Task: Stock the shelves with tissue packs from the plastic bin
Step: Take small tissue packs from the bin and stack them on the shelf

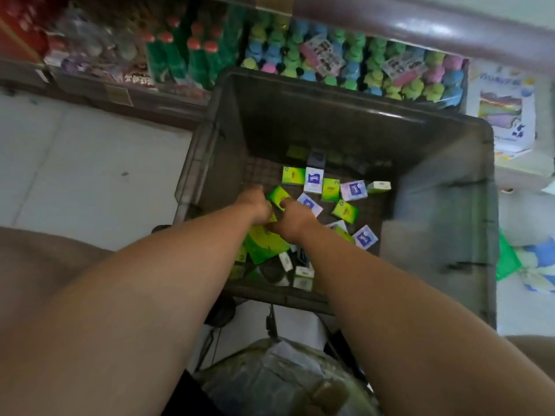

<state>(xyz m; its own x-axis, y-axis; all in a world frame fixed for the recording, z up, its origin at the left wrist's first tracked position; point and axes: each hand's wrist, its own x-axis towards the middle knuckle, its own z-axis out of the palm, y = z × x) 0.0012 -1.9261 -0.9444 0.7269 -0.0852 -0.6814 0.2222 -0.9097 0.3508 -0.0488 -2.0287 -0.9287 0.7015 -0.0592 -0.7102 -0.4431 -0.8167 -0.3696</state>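
Both hands down in the grey plastic bin (444, 187). Left hand (255, 204) and right hand (292, 219) each have fingers closed on one green tissue pack (277, 197), tilted, long axis running upper-left to lower-right. Loose green and purple packs (330, 190) scattered on bin floor.

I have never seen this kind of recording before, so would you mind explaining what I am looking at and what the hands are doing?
There is no machine here: a person wears a camera on the head, looking down past both bare arms. Below is a dark plastic bin on a shop floor, with small tissue packs scattered on its bottom, some green, some white and purple. The left hand and right hand meet low in the bin around a green pack, which they appear to grip together; a larger green pack lies just beneath them. Beyond the bin runs a shelf of bottles with coloured caps.
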